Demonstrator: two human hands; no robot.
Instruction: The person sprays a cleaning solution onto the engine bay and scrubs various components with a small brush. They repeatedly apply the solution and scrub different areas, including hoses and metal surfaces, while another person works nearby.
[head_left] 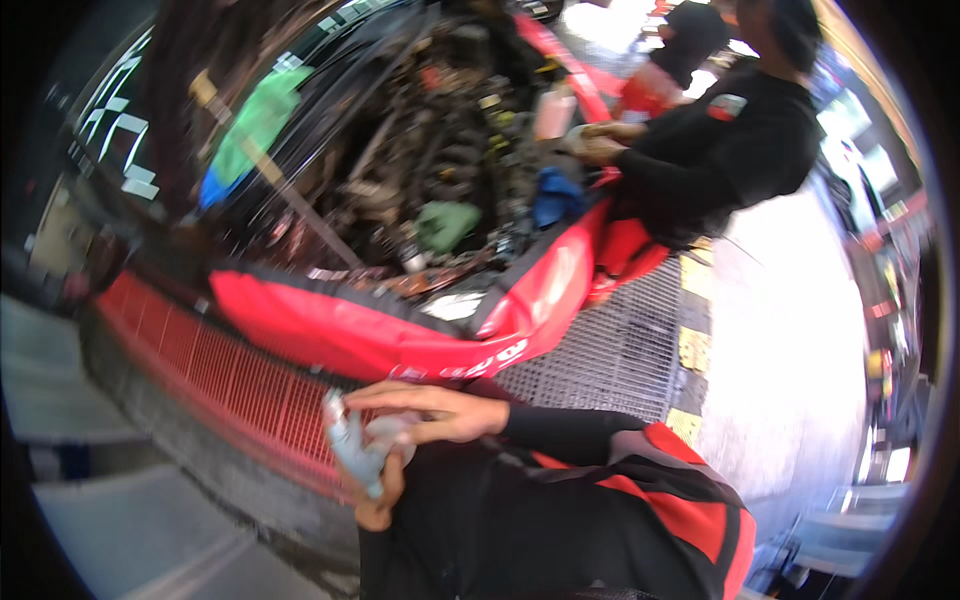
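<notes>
Low in the middle, my two bare-skinned hands meet around a thin, pale blue-grey glove [352, 448], smeared by motion. My left hand [378, 508] is upright under it, thumb and fingers closed about its lower part; some fingers are hidden behind it. From the right, my right hand [455, 415] reaches across with long fingers over the glove's top end and its thumb below. A whitish, see-through bit [393, 428] shows between that thumb and the fingers. Both hands are in front of my black clothing, a little short of the car's covered front edge.
A car's open engine bay [440, 160] lies ahead, edged by a red protective cover [400, 335]. A green cloth [447, 226] and a blue cloth [557, 197] rest there. A pole [290, 190] slants up at left. A co-worker in black [720, 140] leans in at right. Floor grating [610, 350] runs below.
</notes>
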